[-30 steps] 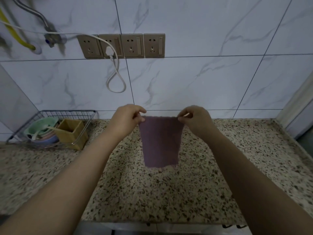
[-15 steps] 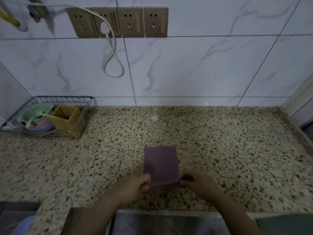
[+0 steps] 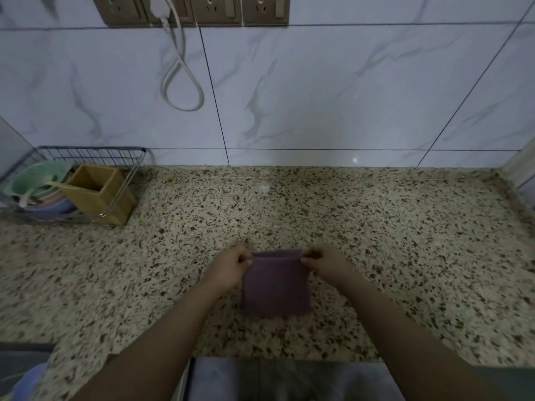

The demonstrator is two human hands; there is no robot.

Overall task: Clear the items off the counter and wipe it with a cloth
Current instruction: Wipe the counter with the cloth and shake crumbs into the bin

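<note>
Two hands hold one purple cloth [image 3: 275, 287] near the front of the speckled counter [image 3: 376, 241]. The left hand [image 3: 228, 269] pinches the far left corner of the cloth between thumb and fingers. The right hand [image 3: 324, 263] pinches the far right corner the same way. The cloth looks folded over, with two edges showing along its far side. The rest of it lies flat on the counter between the two arms.

Most of the counter around the cloth is bare stone with brown and black spots. A small wet or shiny spot [image 3: 263, 188] sits near the back, well apart from the cloth.

At the back left corner a wire rack [image 3: 95, 157] stands on the counter against the wall. Inside it are a green bowl [image 3: 37, 178] on top of other bowls, and a wooden box [image 3: 101, 192] with an open top. The rack is well apart from the hands.

The wall behind is white tile with grey streaks. A row of brown sockets [image 3: 220, 10] sits high on it. A white plug is in one socket, and its white cord [image 3: 182, 79] hangs down in a loop above the counter.

Nothing stands between the hands and the cloth.
</note>
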